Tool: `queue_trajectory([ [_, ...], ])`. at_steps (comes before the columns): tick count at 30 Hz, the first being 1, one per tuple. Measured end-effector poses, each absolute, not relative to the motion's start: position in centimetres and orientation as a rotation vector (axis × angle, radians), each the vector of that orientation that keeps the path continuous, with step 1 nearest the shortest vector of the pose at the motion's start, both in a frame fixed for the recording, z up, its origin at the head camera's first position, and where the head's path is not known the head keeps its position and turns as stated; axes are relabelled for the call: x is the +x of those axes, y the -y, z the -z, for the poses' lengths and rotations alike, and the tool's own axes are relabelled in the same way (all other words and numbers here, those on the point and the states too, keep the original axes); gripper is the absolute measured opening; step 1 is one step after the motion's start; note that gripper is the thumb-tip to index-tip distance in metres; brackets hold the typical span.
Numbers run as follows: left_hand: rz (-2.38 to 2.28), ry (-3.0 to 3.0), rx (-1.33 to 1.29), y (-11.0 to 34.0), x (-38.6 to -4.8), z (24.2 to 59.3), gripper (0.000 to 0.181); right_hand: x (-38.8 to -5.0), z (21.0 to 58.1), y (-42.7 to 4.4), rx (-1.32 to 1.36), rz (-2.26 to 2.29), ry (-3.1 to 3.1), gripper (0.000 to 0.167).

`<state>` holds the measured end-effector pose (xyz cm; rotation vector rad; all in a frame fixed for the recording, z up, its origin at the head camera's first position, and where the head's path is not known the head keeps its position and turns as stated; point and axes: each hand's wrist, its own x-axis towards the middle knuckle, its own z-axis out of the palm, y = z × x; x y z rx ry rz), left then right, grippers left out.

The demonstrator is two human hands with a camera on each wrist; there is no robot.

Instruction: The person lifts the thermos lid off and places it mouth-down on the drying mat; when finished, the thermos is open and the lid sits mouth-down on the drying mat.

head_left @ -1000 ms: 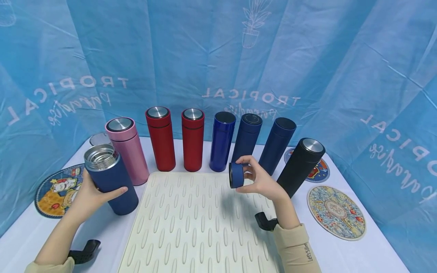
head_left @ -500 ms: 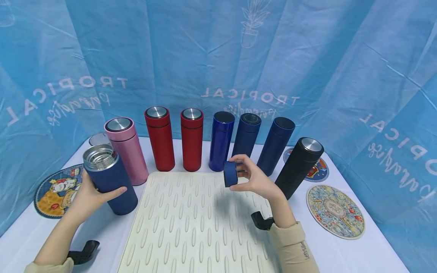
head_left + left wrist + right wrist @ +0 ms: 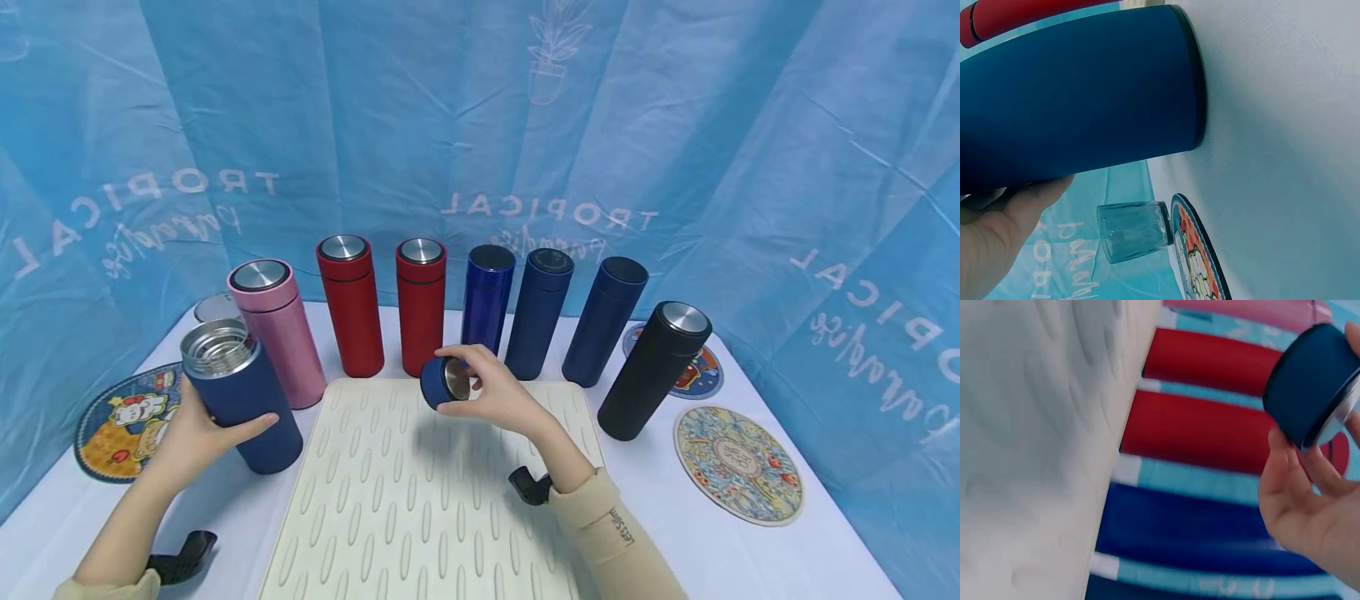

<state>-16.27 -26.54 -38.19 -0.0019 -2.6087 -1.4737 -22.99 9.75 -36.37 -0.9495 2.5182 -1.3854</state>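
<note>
At the left of the head view a navy thermos bottle (image 3: 258,408) stands upright with its lid off, its steel mouth bare. My left hand (image 3: 198,433) grips its side, thumb across the front; the left wrist view shows the bottle (image 3: 1085,100) with its base on the white cloth. Above the cream mat, my right hand (image 3: 487,387) holds a navy bottle lid (image 3: 433,383) between thumb and fingers, its silver face turned toward the palm. In the right wrist view the lid (image 3: 1310,384) is tilted, apart from everything but the hand.
A pink bottle (image 3: 281,342) stands right behind the open one. Two red bottles (image 3: 356,317), several blue ones (image 3: 540,317) and a black one (image 3: 648,375) line the back. A cream ridged mat (image 3: 420,500) lies in front. Round coasters (image 3: 738,465) flank it; a clear glass (image 3: 1134,230) stands far left.
My right hand has carried the lid leftward across the mat, and the lid has turned so its silver face shows. The left hand and its bottle have stayed put.
</note>
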Motion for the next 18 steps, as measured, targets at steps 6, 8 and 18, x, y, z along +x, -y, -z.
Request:
queue_trajectory([
  [6,1.494,2.585,-0.040,26.6,-16.2,38.2,0.113,-23.9,36.9,-6.5,-0.996,1.256,-2.549,0.065],
  [8,1.489,2.587,-0.038,26.6,-16.2,38.3,0.113,-24.2,37.1,-5.5,-1.009,1.215,-2.551,0.065],
  [18,1.482,2.574,-0.047,26.6,-16.2,38.4,0.113,-25.4,38.5,-1.1,-1.055,0.957,-2.658,0.064],
])
